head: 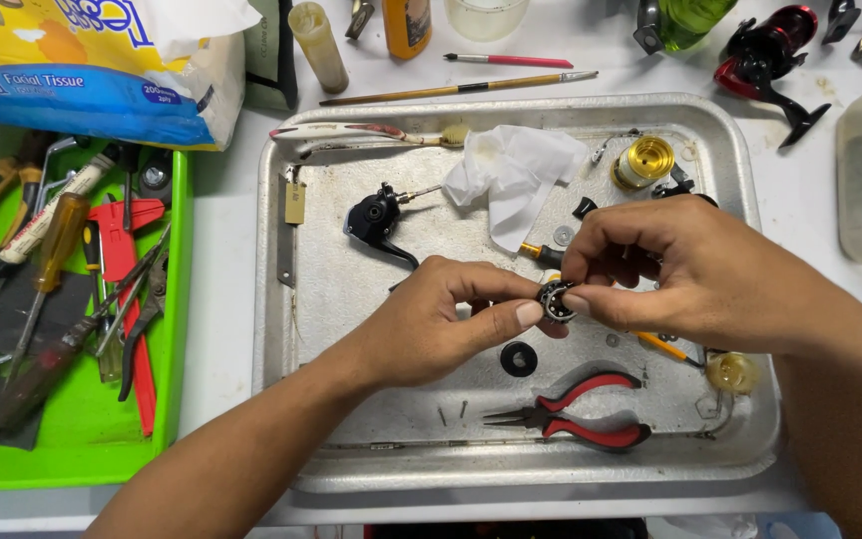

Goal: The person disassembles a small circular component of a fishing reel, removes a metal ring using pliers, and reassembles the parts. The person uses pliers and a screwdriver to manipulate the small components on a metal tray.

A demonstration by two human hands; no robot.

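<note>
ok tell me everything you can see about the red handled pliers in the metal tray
The pliers are a needle-nose pair with slim dark metal jaws tapering to a point and curved red grips edged in black. They lie flat near the front edge of the dented metal tray, jaws closed and pointing left, handles spread apart to the right. Two small nails lie just left of the tip. Neither hand touches them.

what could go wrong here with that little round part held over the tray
1. The small round black part is pinched only by fingertips of the left hand and right hand; a slip could drop it among the loose bits on the metal tray.
2. Tiny screws and the black washer lie loose below the hands; a wrist could sweep them away.
3. The red-handled pliers lie close to the right forearm and might get knocked.
</note>
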